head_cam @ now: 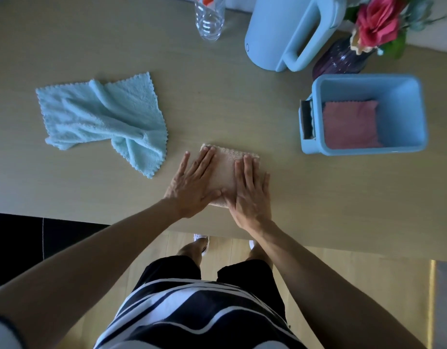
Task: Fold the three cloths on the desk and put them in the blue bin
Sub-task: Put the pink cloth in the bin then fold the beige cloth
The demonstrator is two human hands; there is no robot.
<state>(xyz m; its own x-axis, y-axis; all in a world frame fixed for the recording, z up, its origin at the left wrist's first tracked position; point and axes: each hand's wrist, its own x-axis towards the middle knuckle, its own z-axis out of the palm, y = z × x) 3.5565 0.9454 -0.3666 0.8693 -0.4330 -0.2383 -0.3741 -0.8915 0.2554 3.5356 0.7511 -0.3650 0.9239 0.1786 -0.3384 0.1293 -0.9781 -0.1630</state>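
Both hands lie flat, palms down, on a folded beige cloth near the front edge of the tabletop. The left hand covers the cloth's left side, fingers spread and pointing away from the person; the right hand covers its right side, fingers straight and close together. Neither grip pinches anything: each is splayed flat and presses down, and the thumbs meet over the cloth's near edge. The cloth is a compact rectangle of nubby, looped fabric with a scalloped far edge showing beyond the fingertips.

To the left, well apart from the hands, a light blue cloth lies unfolded and rumpled, fluffy, with a zigzag hem and a thick crease running through it. To the right stands the blue bin, smooth plastic, rectangular with rounded corners; a folded pink cloth rests flat on its bottom. A small fitting on the bin's left rim is too dim to make out.

Behind the bin stand a pale blue jug, a clear plastic bottle and a purple glass vase holding a pink flower.
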